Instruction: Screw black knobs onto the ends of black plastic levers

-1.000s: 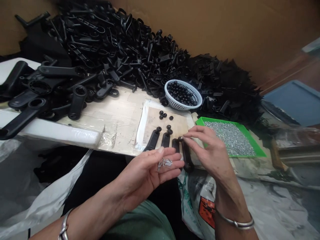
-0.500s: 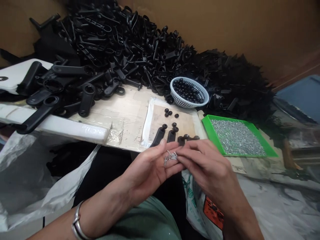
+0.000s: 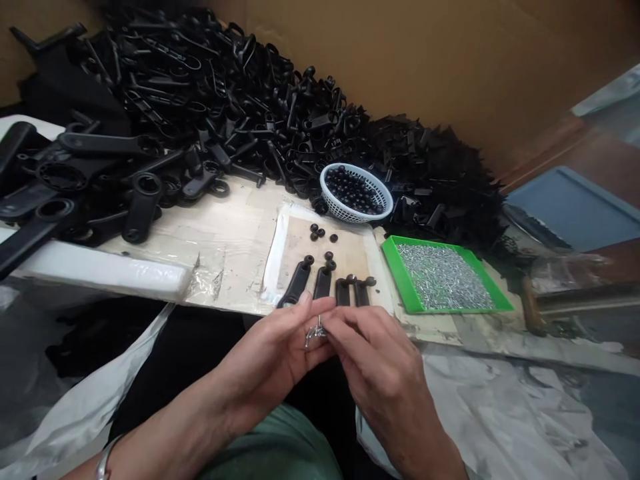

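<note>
Several small silver screws (image 3: 315, 333) lie in the cupped palm of my left hand (image 3: 280, 353), held in front of the table edge. My right hand (image 3: 380, 360) meets it from the right, thumb and fingertips pinched at a screw (image 3: 320, 321) that stands up from the little heap. The exact grip of those fingertips is partly hidden. Just beyond my hands, several black plastic handles (image 3: 299, 280) lie side by side on the board, round black knobs at their far ends. More loose black knobs (image 3: 333, 238) sit behind them.
A pale blue basket (image 3: 356, 217) of black knobs stands behind the board (image 3: 295, 233). To the right is a green tray (image 3: 407, 283) full of screws. Black plastic parts (image 3: 240, 100) are heaped along the back and left. White foam (image 3: 115, 270) edges the table's left side.
The view has swung to the right, so the table things appear farther left. My right fingertips have shifted among the screws, and one screw now stands upright beside them.
</note>
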Tool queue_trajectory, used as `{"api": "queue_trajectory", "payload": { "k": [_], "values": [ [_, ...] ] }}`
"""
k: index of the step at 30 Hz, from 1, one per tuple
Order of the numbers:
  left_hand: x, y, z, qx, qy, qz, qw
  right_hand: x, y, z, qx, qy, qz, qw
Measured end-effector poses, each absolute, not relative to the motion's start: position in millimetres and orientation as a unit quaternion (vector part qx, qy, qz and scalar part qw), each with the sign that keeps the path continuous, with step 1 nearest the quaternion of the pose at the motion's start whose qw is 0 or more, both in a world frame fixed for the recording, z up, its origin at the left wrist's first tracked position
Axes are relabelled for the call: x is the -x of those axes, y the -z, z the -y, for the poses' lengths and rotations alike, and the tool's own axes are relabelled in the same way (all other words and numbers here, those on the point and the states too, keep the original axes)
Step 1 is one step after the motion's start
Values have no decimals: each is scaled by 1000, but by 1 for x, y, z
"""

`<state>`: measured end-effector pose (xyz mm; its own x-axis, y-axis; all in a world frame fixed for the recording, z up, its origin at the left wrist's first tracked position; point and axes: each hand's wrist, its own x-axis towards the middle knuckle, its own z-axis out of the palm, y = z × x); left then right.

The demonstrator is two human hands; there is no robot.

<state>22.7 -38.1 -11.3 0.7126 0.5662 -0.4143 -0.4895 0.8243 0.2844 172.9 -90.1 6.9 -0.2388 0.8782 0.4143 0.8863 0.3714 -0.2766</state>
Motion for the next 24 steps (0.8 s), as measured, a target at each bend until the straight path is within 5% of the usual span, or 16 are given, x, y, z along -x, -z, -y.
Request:
{"api": "queue_trajectory", "payload": {
  "k": [15,24],
  "values": [
    [-24,7,36,-79,-283,-243,925,-188,-16,83,543,-114,795,247],
    [-21,5,34,-50,-285,-244,926,-193,-29,76,601,-145,706,344]
  ]
}}
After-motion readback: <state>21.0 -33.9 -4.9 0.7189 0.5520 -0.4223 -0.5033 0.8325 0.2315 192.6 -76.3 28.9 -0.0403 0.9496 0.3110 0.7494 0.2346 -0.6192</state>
